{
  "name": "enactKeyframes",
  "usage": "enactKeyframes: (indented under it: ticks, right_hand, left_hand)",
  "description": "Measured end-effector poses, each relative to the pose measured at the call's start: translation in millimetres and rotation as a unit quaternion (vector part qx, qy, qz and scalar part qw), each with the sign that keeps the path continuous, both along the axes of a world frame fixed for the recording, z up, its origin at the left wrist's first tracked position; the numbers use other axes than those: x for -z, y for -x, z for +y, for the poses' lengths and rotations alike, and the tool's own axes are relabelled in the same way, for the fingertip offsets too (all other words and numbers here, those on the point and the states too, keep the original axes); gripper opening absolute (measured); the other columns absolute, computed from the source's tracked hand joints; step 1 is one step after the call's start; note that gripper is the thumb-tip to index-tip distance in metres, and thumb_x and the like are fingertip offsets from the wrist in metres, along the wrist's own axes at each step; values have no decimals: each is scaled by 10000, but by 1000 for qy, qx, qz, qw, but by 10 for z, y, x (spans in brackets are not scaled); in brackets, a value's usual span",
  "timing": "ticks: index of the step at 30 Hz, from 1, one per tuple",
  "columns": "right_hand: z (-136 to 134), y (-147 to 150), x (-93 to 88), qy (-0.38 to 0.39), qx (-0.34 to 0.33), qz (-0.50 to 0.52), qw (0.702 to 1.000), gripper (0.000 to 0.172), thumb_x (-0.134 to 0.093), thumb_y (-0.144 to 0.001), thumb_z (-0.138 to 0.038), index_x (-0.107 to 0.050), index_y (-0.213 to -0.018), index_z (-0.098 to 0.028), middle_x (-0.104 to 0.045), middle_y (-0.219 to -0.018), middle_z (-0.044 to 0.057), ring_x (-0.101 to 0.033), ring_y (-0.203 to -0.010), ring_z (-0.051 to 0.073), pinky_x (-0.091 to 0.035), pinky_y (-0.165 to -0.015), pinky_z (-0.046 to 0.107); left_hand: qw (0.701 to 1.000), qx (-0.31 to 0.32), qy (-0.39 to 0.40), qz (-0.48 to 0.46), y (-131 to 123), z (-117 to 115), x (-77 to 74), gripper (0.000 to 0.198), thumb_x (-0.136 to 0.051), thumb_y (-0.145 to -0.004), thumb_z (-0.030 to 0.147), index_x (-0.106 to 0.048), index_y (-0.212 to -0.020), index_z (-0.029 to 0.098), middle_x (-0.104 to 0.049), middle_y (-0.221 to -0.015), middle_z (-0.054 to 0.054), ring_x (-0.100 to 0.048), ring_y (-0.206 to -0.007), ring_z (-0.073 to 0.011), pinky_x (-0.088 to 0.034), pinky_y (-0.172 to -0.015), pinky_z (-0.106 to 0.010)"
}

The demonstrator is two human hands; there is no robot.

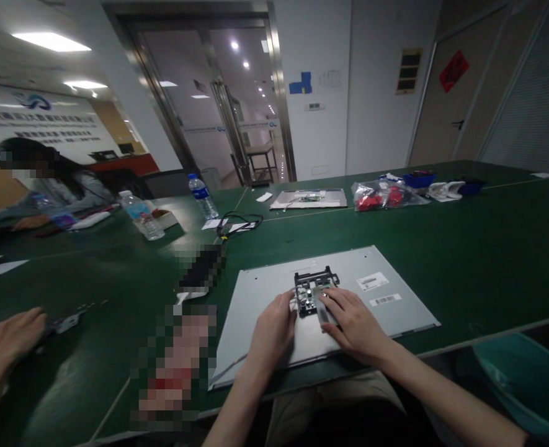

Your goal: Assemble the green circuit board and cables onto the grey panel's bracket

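- The panel is a flat, pale metal sheet, dull and smooth, with two white labels stuck near its right side; it lies flat on the green table in front of the person.
- On the panel's middle sits a circuit board, small and studded with components, set in a black frame with cut-outs and thin bars.
- The left hand has its fingertips at the board's left edge; whether they grip it I cannot tell.
- The right hand curls fingers and thumb over a pale, flat plate at the board's right side; how firmly it grips is hidden.
- The panel's near edge lies close to the table's edge, both forearms crossing it; bare tabletop spreads to its right and beyond its far edge.
- Just left of the panel, a pixelated pinkish object and a dark one crowd that side.
- Farther left, another person's hand is beside a dark part.
- Across the table are plastic bottles, a looped black cable, a second panel and a clear, crinkled bag with red contents.
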State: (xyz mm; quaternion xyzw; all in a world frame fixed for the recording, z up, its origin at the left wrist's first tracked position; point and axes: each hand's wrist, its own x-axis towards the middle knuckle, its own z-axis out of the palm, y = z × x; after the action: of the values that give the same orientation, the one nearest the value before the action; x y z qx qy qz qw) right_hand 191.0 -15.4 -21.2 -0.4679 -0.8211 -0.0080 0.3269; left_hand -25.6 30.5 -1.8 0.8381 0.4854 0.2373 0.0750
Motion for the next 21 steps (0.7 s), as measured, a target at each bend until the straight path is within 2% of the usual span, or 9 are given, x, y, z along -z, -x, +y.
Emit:
enactKeyframes:
  ticks: [7,12,21]
  right_hand:
    - [-15,2,-22,4,-1,-3,1000,472,-470,-961,-406,-464,-1363,-158,-512,-1364,138,-444,-1262,277,-383,-1073,484]
    - [-9,-2,-12,5,-3,-4,1000,465,-469,-962,-410,-471,-1356,-164,-520,-1354,139,-445,-1261,278,-384,-1071,487]
    - [-4,-5,-14,6,-7,-1,1000,477,-486,-954,-398,-459,-1366,-160,-517,-1354,138,-449,-1254,279,-382,-1069,484]
  left_hand:
    - [1000,8,8,15,12,-2,-24,138,-465,-908,149,-559,-994,203,-640,-946,-66,-620,-860,-217,-470,-766,-319]
    - [1000,12,16,13,13,0,-47,165,-492,-895,150,-582,-1025,199,-662,-972,-72,-623,-898,-224,-464,-806,-328]
    - [999,17,51,4,102,54,-94,190,-574,-828,165,-593,-1013,202,-680,-903,-39,-633,-812,-194,-451,-727,-281]
